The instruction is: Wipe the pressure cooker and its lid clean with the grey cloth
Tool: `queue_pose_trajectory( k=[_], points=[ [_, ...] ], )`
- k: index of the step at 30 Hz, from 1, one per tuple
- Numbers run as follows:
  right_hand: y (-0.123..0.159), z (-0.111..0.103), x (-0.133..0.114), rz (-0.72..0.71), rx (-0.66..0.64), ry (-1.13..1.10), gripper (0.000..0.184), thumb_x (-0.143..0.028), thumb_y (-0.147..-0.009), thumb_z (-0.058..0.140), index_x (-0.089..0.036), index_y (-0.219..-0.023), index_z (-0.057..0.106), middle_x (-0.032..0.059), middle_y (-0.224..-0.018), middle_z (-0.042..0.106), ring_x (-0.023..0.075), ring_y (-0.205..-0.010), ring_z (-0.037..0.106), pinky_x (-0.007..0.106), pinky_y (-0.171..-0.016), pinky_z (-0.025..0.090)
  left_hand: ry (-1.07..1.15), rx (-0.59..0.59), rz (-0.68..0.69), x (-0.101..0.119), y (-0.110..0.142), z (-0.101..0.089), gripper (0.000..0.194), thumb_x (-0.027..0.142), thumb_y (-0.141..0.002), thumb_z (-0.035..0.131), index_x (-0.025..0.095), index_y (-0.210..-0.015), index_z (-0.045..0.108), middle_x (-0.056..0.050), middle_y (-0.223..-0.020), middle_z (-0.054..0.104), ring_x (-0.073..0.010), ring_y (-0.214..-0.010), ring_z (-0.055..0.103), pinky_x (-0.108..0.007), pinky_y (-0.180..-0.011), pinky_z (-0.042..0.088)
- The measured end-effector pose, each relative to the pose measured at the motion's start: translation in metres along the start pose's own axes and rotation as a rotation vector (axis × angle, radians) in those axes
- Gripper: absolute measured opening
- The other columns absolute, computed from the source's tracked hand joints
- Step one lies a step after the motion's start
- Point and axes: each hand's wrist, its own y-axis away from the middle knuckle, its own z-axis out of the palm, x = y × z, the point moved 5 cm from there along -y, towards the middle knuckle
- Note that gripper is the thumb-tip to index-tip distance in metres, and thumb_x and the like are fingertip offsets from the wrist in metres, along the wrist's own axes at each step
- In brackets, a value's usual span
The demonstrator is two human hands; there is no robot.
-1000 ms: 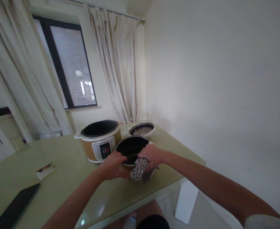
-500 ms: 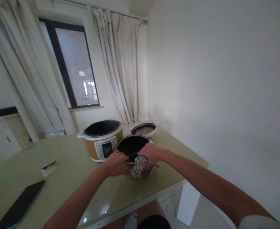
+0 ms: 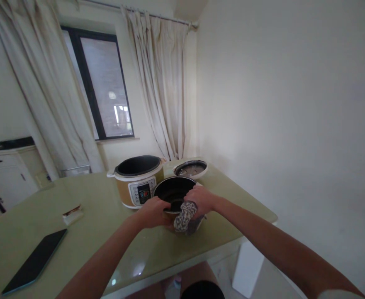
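A dark round inner pot is in front of me near the table's front edge, its mouth facing up and tilted toward me. My left hand grips its near left rim, thumb inside and fingers around the outer wall. My right hand is closed on a grey-and-white patterned cloth, pressed against the pot's right rim and side. Just behind the pot, to the left, stands the open electric pressure cooker with its control panel facing me. Its detached lid lies upside down behind the pot.
The pale green glass table ends at a right corner close to the wall. On its left lie a dark tablet and a small white packet. A white stool or leg stands below the front edge. Curtains and a window are behind.
The whole view has shifted slightly, so things sit a little farther right. Both hands keep their hold on the pot and cloth, with only slight movement at the rim.
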Motion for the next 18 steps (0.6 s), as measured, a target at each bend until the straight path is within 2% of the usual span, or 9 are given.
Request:
queue_pose_trajectory(
  k=[3,5,8,12,14,18],
  points=[
    [-0.004,-0.001,-0.015,0.082,-0.063,-0.012,0.059,-0.071,-0.072,0.078,-0.023,-0.105,0.077,0.0099,-0.101,0.081,0.0307,-0.095,0.076,0.036,-0.083,0.051,-0.025,-0.012,0.046,0.029,-0.004,0.004,0.033,0.05,-0.077,0.08,0.025,-0.098,0.077,-0.011,-0.102,0.081,-0.0335,-0.1,0.075,-0.038,-0.086,0.052],
    [-0.002,0.0,-0.02,0.119,-0.068,-0.037,0.062,-0.072,-0.069,0.08,-0.022,-0.105,0.077,0.0109,-0.1,0.081,0.0324,-0.091,0.077,0.036,-0.079,0.051,-0.004,-0.002,0.082,0.038,-0.005,0.007,0.03,0.048,-0.079,0.078,0.025,-0.098,0.076,-0.011,-0.101,0.081,-0.0333,-0.098,0.076,-0.038,-0.085,0.053],
    [0.009,0.001,-0.014,0.069,-0.022,-0.062,0.062,-0.071,-0.069,0.081,-0.021,-0.106,0.076,0.0106,-0.104,0.081,0.0326,-0.097,0.076,0.036,-0.081,0.051,0.022,-0.003,0.108,0.024,-0.003,0.007,0.027,0.045,-0.079,0.08,0.026,-0.097,0.076,-0.008,-0.102,0.081,-0.0314,-0.102,0.075,-0.037,-0.087,0.052],
    [0.015,0.001,0.002,0.016,0.022,-0.033,0.063,-0.07,-0.069,0.081,-0.021,-0.108,0.074,0.0102,-0.109,0.08,0.0312,-0.106,0.074,0.037,-0.091,0.051,0.028,0.01,0.071,-0.001,-0.004,0.0,0.033,0.049,-0.077,0.084,0.025,-0.099,0.077,-0.007,-0.106,0.08,-0.0296,-0.107,0.071,-0.035,-0.088,0.051],
    [0.01,0.001,-0.001,0.065,0.005,-0.025,0.06,-0.071,-0.071,0.08,-0.022,-0.107,0.075,0.0102,-0.107,0.08,0.0311,-0.104,0.075,0.037,-0.091,0.051,-0.004,0.007,0.074,0.004,-0.007,-0.002,0.032,0.048,-0.076,0.084,0.024,-0.095,0.077,-0.009,-0.103,0.08,-0.0308,-0.105,0.072,-0.037,-0.09,0.051],
    [-0.002,0.001,-0.023,0.166,-0.062,-0.04,0.06,-0.072,-0.072,0.078,-0.022,-0.105,0.076,0.0111,-0.101,0.081,0.0319,-0.095,0.077,0.036,-0.084,0.052,-0.012,-0.012,0.129,0.029,-0.009,0.005,0.02,0.038,-0.08,0.077,0.023,-0.093,0.076,-0.012,-0.098,0.08,-0.0318,-0.098,0.075,-0.038,-0.086,0.052]
  ],
)
